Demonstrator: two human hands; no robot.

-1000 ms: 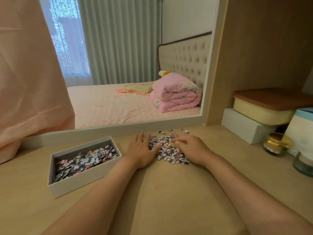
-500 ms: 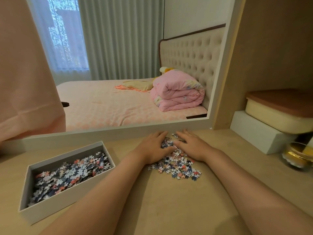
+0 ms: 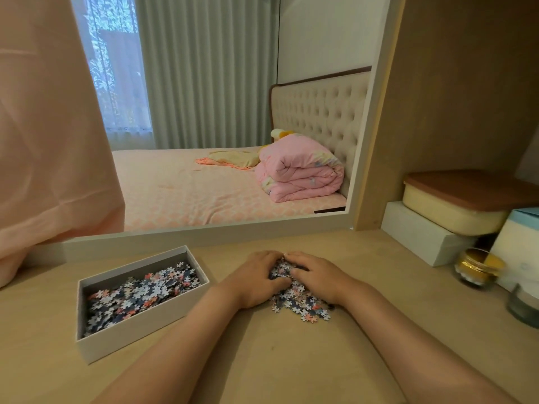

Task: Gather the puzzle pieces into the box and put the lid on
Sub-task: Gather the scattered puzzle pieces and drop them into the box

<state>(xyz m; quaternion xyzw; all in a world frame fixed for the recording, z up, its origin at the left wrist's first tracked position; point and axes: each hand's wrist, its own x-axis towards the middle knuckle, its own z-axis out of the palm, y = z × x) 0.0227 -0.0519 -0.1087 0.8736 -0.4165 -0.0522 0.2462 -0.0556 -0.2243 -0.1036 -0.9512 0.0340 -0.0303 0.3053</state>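
The left hand (image 3: 256, 279) and right hand (image 3: 316, 277) have drawn together and now cup the heap of small blue, pink and white puzzle pieces (image 3: 300, 306). Their fingers curl over it, where a second ago they lay flatter on a wider scatter. The gathered heap sits just right of the open white cardboard box (image 3: 131, 335), which is part filled, so a lift across seems next. The pale wooden desk (image 3: 291, 363) is bare between them, and a gold-lidded glass jar (image 3: 478, 265) stands far right of the box.
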